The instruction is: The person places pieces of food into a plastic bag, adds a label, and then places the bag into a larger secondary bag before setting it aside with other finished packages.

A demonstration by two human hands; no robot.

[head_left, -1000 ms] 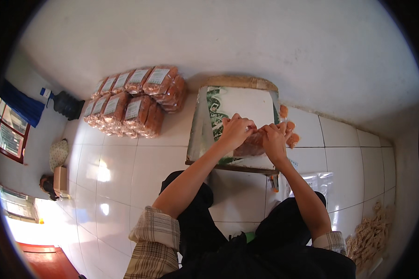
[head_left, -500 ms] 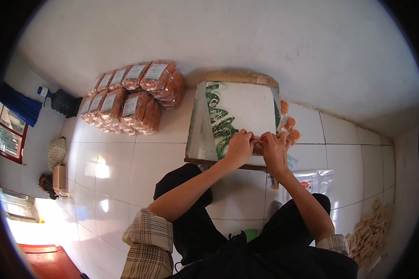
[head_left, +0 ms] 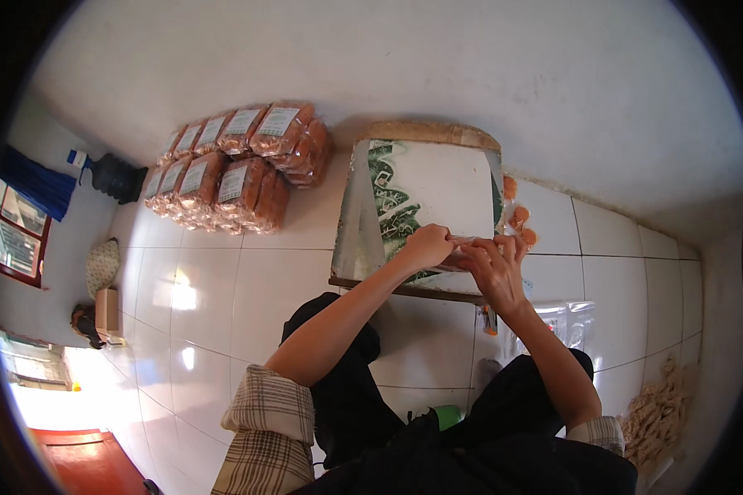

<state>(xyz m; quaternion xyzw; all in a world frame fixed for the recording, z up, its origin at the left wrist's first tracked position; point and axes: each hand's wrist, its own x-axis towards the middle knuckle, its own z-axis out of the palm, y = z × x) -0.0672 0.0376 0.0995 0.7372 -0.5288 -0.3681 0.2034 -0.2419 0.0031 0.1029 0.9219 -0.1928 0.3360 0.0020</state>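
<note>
Above the near edge of a low stand with a white and green top (head_left: 452, 186), both my hands grip a clear plastic packet (head_left: 454, 257) with reddish-brown contents. My left hand (head_left: 429, 246) is closed on the packet's left end, back of the hand upward. On its right end, my right hand (head_left: 497, 268) has bent fingers pinching the film. The fingers hide most of the packet. Several orange round pieces (head_left: 519, 216) lie along the stand's right side, just beyond my right hand.
Stacked clear packets of reddish-brown goods with white labels (head_left: 238, 186) stand on the tiled floor at the left. Clear plastic bags (head_left: 571, 322) lie by my right knee. A tan heap of strips (head_left: 656, 412) sits far right. A dark water jug (head_left: 117, 181) is against the left wall.
My hands have drawn slightly apart, with more of the packet film showing between them. My left hand has turned and closed into more of a fist.
</note>
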